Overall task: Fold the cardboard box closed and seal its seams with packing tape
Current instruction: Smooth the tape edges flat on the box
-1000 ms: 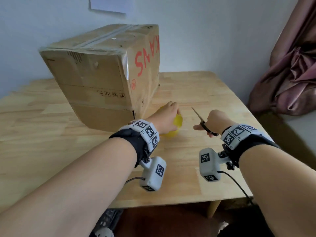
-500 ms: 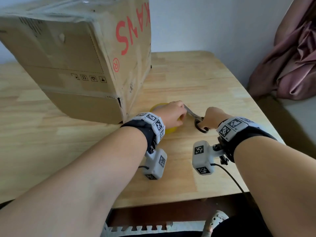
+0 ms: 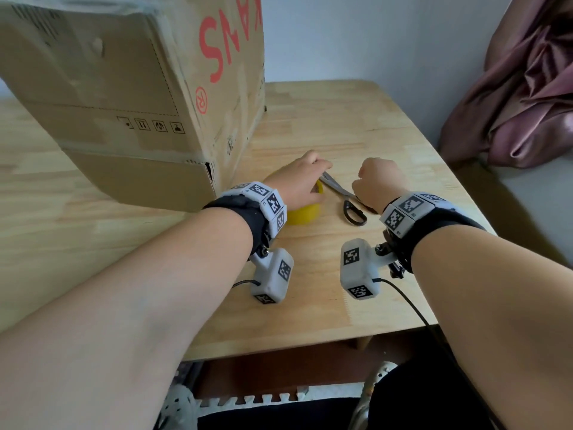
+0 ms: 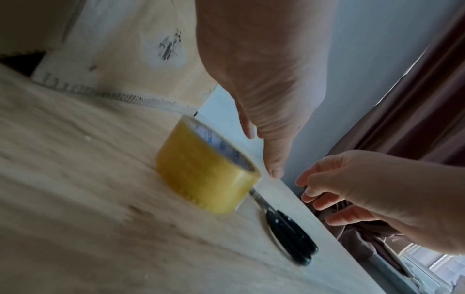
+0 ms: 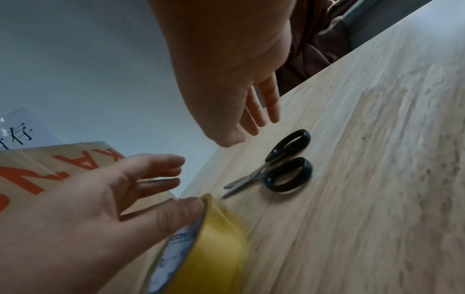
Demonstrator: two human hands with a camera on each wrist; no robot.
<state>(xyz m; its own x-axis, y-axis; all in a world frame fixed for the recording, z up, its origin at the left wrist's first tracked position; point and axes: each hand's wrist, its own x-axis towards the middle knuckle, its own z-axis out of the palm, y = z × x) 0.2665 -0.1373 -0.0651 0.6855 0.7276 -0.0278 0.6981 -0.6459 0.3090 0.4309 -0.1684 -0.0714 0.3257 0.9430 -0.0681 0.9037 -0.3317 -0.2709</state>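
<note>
Lying flat near table edge (image 3: 310, 352), scissors (image 5: 274, 171), both hands' fingers released, left thumb (image 5: 176, 214) touching tape roll (image 4: 206, 179).

Matt cardboard box (image 3: 130, 88), glossy tape roll (image 4: 206, 175), wooden table (image 3: 356, 125).

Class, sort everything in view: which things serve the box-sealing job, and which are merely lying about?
Job:
cardboard box
packing tape roll
scissors
left hand, touching the roll
right hand, open above the scissors

Lying about:
wooden table
curtain
</note>
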